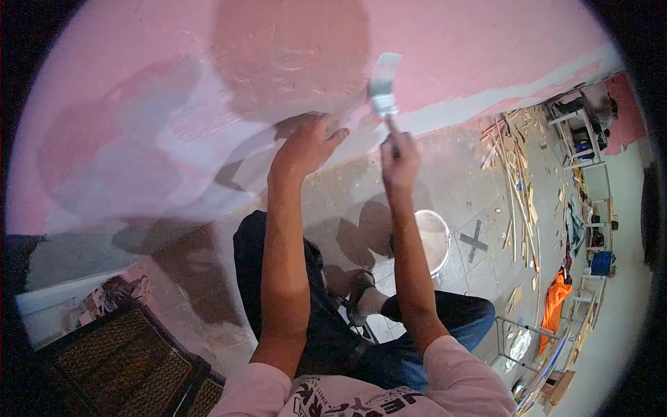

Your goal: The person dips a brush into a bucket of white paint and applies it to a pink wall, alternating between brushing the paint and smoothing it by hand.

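Note:
My right hand (401, 160) is closed round the handle of a paintbrush (383, 87). White paint coats the brush, and its bristles point up against the pink wall (445, 42), slightly blurred. To the left, my left hand (306, 147) is held low by the wall, thumb stretched apart and nothing in it. Fresh white paint (201, 139) covers the lower wall beside that hand, and a white strip runs along the wall's base to the right. A white bucket (434, 242) stands on the floor by my right forearm, partly hidden behind it.
Wooden strips and scraps (517, 187) litter the floor at right, past a dark tape cross (474, 241). Metal frames and an orange cloth (554, 302) line the far right. A dark woven chair (118, 361) stands at lower left, near a heap of crumpled material (114, 295).

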A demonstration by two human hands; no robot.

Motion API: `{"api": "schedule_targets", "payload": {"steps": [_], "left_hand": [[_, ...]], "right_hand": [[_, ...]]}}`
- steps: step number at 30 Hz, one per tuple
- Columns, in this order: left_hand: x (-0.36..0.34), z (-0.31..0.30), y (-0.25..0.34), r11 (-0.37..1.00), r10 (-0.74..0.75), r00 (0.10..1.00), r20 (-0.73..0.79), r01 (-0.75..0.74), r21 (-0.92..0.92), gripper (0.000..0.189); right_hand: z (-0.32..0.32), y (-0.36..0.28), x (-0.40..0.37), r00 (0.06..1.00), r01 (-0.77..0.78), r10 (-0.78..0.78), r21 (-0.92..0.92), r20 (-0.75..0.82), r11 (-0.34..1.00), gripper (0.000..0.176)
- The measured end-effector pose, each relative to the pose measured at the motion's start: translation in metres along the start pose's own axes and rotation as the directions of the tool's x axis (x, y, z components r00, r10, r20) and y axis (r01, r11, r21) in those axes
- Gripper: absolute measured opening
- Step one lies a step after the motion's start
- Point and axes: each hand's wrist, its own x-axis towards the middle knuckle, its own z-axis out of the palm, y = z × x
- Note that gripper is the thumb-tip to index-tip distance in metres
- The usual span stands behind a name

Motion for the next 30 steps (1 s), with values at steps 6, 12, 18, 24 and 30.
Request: {"api": "schedule_targets", "payload": {"steps": [6, 12, 18, 24, 30], "left_hand": [[0.003, 0.001, -0.002, 0.999, -0.008, 1.0, 0.011, 0.008, 0.044, 0.057], [0.01, 0.009, 0.005, 0.997, -0.005, 0.999, 0.04, 0.008, -0.081, 0.06], [0.009, 0.006, 0.02, 0.997, 0.013, 1.0, -0.001, -0.013, -0.081, 0.062], [0.002, -0.011, 0.018, 0.987, 0.011, 0.996, -0.092, -0.026, -0.161, 0.061], [0.008, -0.006, -0.006, 1.0, 0.022, 0.994, -0.103, -0.021, 0.015, 0.048]], "right_hand": [[0.076, 0.141, -0.132, 0.899, -0.235, 0.304, -0.237, 0.317, 0.943, 0.044], [0.042, 0.087, -0.063, 0.961, -0.183, 0.219, -0.204, 0.168, 0.962, 0.039], [-0.023, 0.003, -0.006, 0.99, -0.104, 0.11, 0.066, -0.088, 0.992, 0.036], [0.02, 0.025, -0.032, 1.0, 0.016, -0.016, 0.011, -0.002, 1.0, 0.053], [0.078, 0.102, -0.09, 0.917, -0.25, 0.284, -0.151, 0.279, 0.956, 0.049]]}}
